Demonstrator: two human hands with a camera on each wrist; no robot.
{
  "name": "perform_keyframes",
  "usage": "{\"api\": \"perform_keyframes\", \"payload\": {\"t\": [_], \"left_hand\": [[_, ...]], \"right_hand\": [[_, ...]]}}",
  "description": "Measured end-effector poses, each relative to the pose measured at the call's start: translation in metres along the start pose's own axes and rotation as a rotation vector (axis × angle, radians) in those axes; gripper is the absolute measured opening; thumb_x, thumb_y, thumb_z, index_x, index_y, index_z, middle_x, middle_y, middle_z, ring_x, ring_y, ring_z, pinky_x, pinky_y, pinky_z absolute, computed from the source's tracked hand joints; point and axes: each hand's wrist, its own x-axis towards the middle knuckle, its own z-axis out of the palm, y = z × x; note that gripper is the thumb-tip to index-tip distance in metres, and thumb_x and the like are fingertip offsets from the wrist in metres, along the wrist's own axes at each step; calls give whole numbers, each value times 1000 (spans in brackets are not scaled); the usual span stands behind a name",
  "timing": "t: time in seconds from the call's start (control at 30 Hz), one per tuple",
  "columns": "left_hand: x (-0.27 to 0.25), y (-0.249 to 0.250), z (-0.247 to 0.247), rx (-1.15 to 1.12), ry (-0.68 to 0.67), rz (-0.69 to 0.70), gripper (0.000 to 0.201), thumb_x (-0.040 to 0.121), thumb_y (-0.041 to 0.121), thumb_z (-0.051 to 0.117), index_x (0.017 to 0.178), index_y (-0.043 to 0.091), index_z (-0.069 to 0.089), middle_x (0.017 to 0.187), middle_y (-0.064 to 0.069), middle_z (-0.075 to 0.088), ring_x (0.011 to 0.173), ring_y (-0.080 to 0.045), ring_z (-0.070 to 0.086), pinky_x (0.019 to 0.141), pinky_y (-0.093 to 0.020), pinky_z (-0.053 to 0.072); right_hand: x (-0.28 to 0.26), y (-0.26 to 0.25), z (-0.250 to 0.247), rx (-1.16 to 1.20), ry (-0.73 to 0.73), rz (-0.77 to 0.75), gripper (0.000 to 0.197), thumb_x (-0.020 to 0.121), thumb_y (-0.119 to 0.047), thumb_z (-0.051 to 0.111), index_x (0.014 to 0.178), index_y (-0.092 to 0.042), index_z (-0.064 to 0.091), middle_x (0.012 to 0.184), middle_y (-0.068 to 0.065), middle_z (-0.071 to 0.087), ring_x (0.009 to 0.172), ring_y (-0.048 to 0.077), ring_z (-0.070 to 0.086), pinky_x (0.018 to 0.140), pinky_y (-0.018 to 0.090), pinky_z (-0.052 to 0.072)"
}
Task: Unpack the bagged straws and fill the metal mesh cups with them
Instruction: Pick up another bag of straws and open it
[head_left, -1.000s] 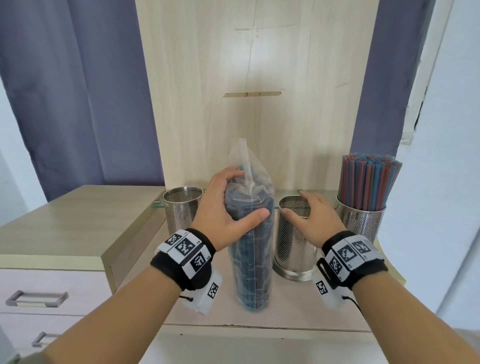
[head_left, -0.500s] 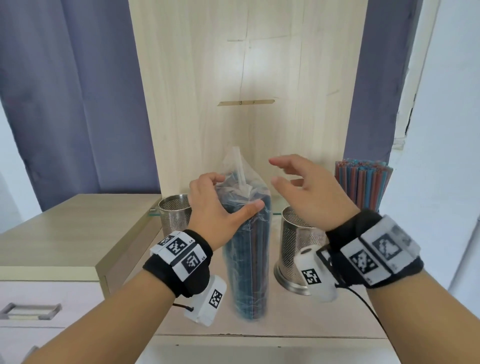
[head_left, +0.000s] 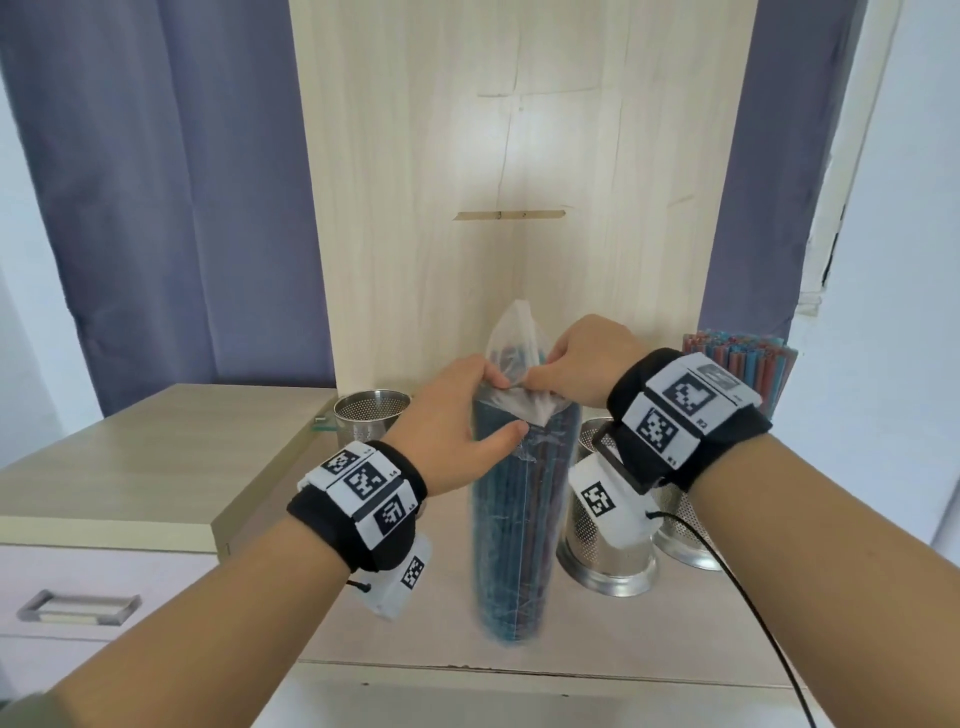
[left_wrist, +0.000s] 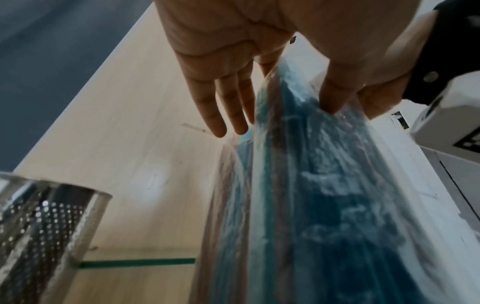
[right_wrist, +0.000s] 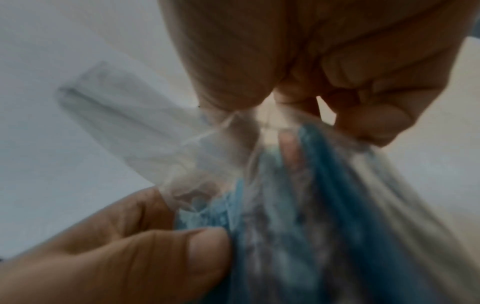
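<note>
Head view: both hands are up at the top of the bag of straws, which stands upright on the shelf with its clear plastic neck sticking up. Left hand wraps the bag just below the neck, thumb across the front and fingers curled behind. Right hand pinches the gathered plastic at the neck, right beside the left fingertips; the right wrist view shows thumb and fingers nipped onto that film. The bag looks unopened, so this reads as the opening pull.

Just right of the bag stands an empty mesh cup, partly hidden by the right wrist. Behind and left of the bag is another empty cup. Further right of the bag, the far cup already holds coloured straws.

Watch the risks: the film looks thin and slippery, so a sharp tug could split it down the side and spill straws over the shelf. The bag is tall and narrow; a sideways pull could tip it into the cup beside it.
</note>
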Motion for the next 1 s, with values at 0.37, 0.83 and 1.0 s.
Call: {"api": "perform_keyframes", "payload": {"t": [0.37,0.83,1.0], "left_hand": [[26,13,-31,-301,76,-157,28,100,26,48,86,18,71,84,4,69,70,0,61,67,-17,45],[42,19,-28,-496,28,-407,26,93,27,63,87,7,77,86,-11,76,89,-28,73,88,-46,57],[40,22,-27,-525,53,-466,23,88,25,69,85,4,77,87,-13,76,94,-29,72,89,-48,57]], "right_hand": [[6,-5,17,910,-26,110,17,91,-18,65,77,-8,65,66,9,62,68,25,55,73,38,47],[-6,-2,24,1036,-21,-66,6,88,-3,68,88,-6,73,72,8,72,57,12,66,55,18,53],[-4,1,26,1003,8,-85,11,90,-8,67,81,-8,73,65,2,70,54,6,63,54,14,49]]}}
